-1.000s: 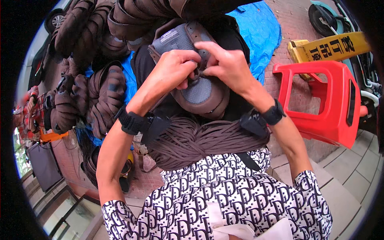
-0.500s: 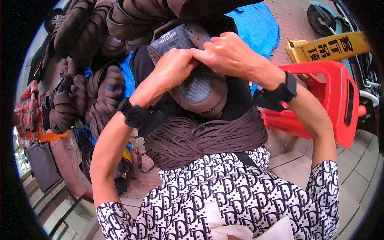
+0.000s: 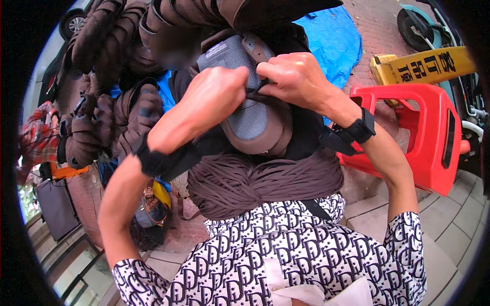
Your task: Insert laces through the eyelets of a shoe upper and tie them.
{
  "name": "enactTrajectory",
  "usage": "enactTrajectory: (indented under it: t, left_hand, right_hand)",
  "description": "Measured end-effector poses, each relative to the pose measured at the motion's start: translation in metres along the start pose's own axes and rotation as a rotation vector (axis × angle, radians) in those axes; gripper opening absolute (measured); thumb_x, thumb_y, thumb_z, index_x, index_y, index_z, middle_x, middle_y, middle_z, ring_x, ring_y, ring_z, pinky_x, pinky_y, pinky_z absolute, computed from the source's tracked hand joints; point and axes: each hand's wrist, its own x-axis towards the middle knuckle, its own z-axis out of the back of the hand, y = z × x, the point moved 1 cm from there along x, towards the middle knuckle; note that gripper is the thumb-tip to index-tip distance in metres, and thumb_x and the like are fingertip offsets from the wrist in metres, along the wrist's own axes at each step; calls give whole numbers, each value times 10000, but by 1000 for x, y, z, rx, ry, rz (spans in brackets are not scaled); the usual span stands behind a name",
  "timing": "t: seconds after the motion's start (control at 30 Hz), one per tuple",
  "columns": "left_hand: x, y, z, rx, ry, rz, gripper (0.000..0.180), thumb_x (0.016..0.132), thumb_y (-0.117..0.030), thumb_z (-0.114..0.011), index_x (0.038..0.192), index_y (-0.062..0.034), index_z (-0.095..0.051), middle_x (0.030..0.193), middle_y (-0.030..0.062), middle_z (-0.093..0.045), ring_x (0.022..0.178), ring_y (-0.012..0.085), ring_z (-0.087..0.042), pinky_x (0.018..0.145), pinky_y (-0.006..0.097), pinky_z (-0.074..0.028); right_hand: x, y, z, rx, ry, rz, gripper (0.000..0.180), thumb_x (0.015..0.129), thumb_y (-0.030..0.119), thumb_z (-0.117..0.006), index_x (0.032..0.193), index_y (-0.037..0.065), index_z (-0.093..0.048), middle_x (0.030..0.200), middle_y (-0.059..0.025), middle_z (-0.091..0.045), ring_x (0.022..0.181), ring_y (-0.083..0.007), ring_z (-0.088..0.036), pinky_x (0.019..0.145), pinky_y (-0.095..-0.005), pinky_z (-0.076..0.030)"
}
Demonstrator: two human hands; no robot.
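Observation:
A brown shoe upper with grey mesh panels rests on my dark-clad lap, its rounded toe toward me. Both hands are over its middle. My left hand is closed like a fist at the left side of the opening, its fingertips turned out of sight. Opposite it, my right hand pinches with thumb and forefinger beside the eyelet flap. What either hand grips is too small or hidden to make out. Nearer me, a thick bundle of brown shoelaces lies across my lap.
Nested stacks of brown shoe uppers stand ahead, with more brown uppers at left. A blue tarp lies beyond. To the right stand a red plastic stool, a yellow sign board and a parked bike.
My hands have drawn apart from touching, the left moving left and slightly down, the right a little right and down. The middle of the shoe upper shows more between them.

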Motion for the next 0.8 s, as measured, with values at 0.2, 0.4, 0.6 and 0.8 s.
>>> enactTrajectory:
  t: [0.2, 0.4, 0.6, 0.8]
  left_hand:
    - [-35, -13, 17, -62, -347, -20, 115, 759, 9, -552, 871, -17, -535, 728, 168, -569, 652, 302, -596, 545, 330, -454]
    - [-22, -11, 12, -92, -445, -151, 156, 777, 13, -538, 930, -18, -531, 741, 124, -595, 630, 241, -605, 540, 304, -473]
    - [-27, -10, 0, -965, -296, 426, 124, 796, -22, -558, 917, -6, -575, 696, 55, -610, 568, 60, -559, 502, 202, -462]
    - [-26, -12, -7, -693, -421, 229, 90, 782, -28, -577, 869, -9, -588, 699, 77, -597, 591, 98, -578, 526, 219, -465]
  right_hand:
    - [9, 12, -5, 288, 77, -153, 237, 617, 162, -705, 785, 44, -587, 655, -75, -571, 596, -204, -564, 525, -290, -439]
    - [19, 24, -9, 577, 67, -305, 137, 639, 205, -638, 684, 78, -619, 649, -81, -572, 585, -230, -573, 519, -315, -448]
    - [14, 27, -16, 575, 13, -390, 147, 630, 178, -643, 630, 36, -606, 588, -107, -558, 545, -242, -561, 500, -327, -441]
    - [15, 30, -20, 519, -25, -353, 162, 632, 192, -659, 660, 37, -620, 630, -112, -581, 573, -251, -573, 518, -329, -449]
